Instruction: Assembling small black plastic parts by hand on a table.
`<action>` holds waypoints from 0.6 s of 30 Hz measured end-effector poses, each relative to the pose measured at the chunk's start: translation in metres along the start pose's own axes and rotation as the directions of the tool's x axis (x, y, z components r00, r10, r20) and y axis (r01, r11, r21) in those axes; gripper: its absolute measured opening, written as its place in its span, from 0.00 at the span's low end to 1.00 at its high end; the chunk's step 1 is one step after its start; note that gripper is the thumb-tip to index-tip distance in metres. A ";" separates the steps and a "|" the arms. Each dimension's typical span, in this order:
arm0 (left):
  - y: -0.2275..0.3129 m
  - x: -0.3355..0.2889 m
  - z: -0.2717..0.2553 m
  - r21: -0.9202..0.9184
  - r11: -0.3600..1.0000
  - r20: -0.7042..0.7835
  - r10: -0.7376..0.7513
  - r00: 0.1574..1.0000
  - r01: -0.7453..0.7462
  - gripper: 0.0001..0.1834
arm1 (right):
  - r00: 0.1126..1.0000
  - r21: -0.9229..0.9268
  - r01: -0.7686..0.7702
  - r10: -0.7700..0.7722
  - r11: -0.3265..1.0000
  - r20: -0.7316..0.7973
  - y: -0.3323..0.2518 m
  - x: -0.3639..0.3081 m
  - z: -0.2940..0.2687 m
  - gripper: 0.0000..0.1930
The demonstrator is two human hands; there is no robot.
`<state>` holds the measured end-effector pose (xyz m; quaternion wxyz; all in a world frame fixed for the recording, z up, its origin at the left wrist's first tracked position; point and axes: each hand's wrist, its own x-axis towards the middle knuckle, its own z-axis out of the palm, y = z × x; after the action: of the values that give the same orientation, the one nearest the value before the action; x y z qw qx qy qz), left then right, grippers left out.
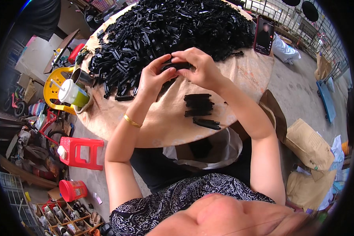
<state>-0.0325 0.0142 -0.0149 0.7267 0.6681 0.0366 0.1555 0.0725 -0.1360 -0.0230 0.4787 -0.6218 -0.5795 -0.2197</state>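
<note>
Both my hands are raised over the round table, close together at the near edge of a big heap of small black plastic clips point(145, 35). My left hand point(156, 74) pinches a black piece from one side, its thumb and fingertips closed. From the other side my right hand point(196, 67) grips the same dark piece point(176, 66), which looks like one or more of the clips; fingers cover much of it. Nearer to me on the cloth lies a neat stack of black clips point(199, 105), with a few loose clips point(207, 124) just below it.
A peach tablecloth point(165, 128) covers the table. A phone point(264, 35) stands at its right edge. On the left are a lidded cup with a straw point(73, 93), a yellow chair point(51, 92), a red stool point(82, 151) and a red bucket point(72, 190). A white bag point(228, 147) hangs by my lap.
</note>
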 end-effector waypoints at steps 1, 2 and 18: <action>0.001 0.000 -0.002 0.067 0.998 0.009 0.014 1.000 -0.015 0.21 | 0.999 0.056 -0.018 0.019 0.998 -0.027 0.000 0.001 -0.001 0.25; 0.002 0.001 -0.005 0.134 0.991 0.019 0.027 0.999 -0.030 0.22 | 0.998 0.090 -0.059 0.060 0.994 -0.007 0.007 0.000 0.001 0.24; -0.005 0.002 -0.011 0.507 0.831 0.021 0.253 0.967 -0.229 0.16 | 0.902 0.300 -0.385 0.287 0.873 0.321 0.002 0.001 -0.012 0.17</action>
<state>-0.0322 0.0250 -0.0207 0.4995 0.8304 0.0086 0.2465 0.0776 -0.1453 -0.0176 0.5319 -0.6404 -0.5506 0.0618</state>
